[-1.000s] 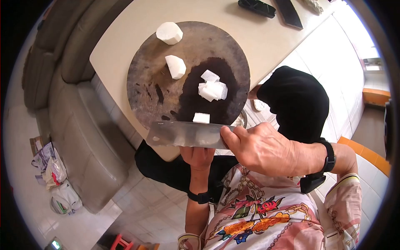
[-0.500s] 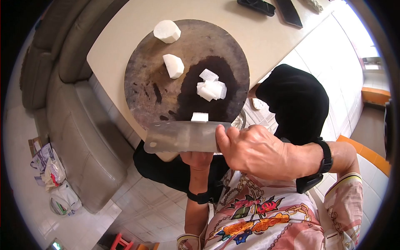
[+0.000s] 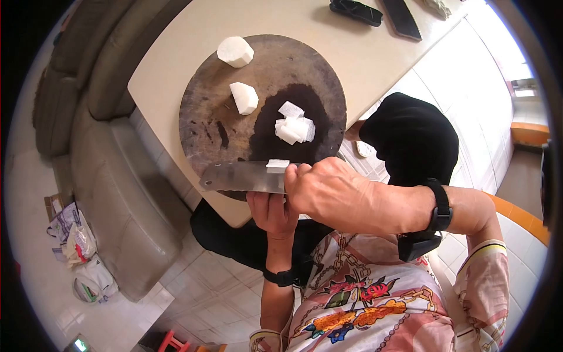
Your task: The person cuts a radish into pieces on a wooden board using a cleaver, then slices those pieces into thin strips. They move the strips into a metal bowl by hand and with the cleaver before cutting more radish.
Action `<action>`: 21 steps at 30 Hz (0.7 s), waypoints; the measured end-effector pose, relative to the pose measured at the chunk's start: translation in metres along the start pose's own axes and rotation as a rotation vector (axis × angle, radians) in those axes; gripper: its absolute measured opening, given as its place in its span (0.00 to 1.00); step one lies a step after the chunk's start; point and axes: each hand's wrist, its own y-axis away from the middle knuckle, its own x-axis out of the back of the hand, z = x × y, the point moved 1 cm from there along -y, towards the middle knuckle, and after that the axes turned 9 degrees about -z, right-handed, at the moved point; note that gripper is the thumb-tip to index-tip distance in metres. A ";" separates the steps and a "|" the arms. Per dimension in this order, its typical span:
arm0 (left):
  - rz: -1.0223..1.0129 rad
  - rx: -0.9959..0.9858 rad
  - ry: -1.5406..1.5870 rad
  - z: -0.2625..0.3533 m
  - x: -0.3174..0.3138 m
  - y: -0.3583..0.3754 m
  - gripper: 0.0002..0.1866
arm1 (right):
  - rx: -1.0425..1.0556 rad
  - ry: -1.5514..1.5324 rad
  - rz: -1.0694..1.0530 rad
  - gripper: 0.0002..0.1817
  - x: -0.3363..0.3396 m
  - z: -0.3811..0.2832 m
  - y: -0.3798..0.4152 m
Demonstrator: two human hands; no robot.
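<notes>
A cleaver (image 3: 240, 178) is gripped in my right hand (image 3: 328, 186), its broad blade lying across the near edge of the round chopping board (image 3: 202, 88). Just below the blade is my left hand (image 3: 272, 214), fingers curled; the blade covers their tips and whatever they hold. A small white radish slice (image 3: 277, 163) shows at the blade's far edge. Beyond it, a little heap of thin radish slices (image 3: 294, 129) rests on a dark wet patch. Two larger chunks lie toward the far left: a half-round radish piece (image 3: 244, 98) and a thick radish piece (image 3: 236, 52).
The board stands at the corner of a pale table (image 3: 161, 76). A black object (image 3: 356, 12) and a dark flat slab (image 3: 402, 19) lie at the table's far side. Left of the table is a grey sofa (image 3: 126, 217), with plastic bags (image 3: 79, 237) on the floor beyond.
My right hand and the cleaver have moved up and slightly left, with the blade tilting. More of my left hand's fingers show below the blade. The view has shifted slightly.
</notes>
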 end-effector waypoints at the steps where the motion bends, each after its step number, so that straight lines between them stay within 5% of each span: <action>1: 0.005 -0.017 -0.005 0.000 0.001 -0.001 0.12 | 0.006 -0.006 0.008 0.17 0.001 0.000 -0.001; 8: 0.033 -0.056 -0.027 0.006 -0.001 -0.011 0.09 | -0.212 -0.251 0.145 0.07 0.000 0.031 0.006; 21: 0.005 -0.004 -0.059 -0.001 -0.001 0.009 0.13 | -0.030 0.026 -0.099 0.27 0.015 -0.008 0.042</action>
